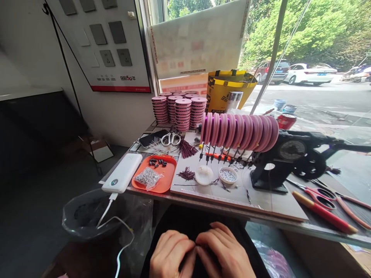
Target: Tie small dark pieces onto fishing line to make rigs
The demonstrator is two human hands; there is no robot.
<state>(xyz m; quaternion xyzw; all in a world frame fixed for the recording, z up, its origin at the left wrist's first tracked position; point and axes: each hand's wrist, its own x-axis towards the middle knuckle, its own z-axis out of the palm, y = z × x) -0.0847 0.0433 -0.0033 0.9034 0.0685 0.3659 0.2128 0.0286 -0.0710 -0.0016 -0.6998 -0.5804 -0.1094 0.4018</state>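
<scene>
Hand position: your left hand (173,255) and your right hand (224,253) are set low, in front of the counter (315,226), above your dark clothing (185,220). The fingers of both hands are curled, backs upward, and their tips come together at the middle. Grip state: fingertips together; whether either grip is clamped on a small item cannot be told, because your own fingers cover that point.

Nearest work: locate the pale board (278,204) on the counter, directly beyond your hands. On it you have a round white piece (204,176) and, just beside it on the right, a white dish (228,183) containing pale beads (228,175). A bundle of short dark cords (186,174) lies to the left of the round piece.

Machine: the black stand (269,179) is on the right part of the board and carries a row of pink discs (240,131). Stacked pink spools (182,114) are behind, to the left.

Left side: the orange tray (169,179) holds a clear bag of small beads (148,177) and black pieces (158,163). Beside it is a white power bank (123,172).

Right side: red-handled scissors (308,189) lie beyond the board.
</scene>
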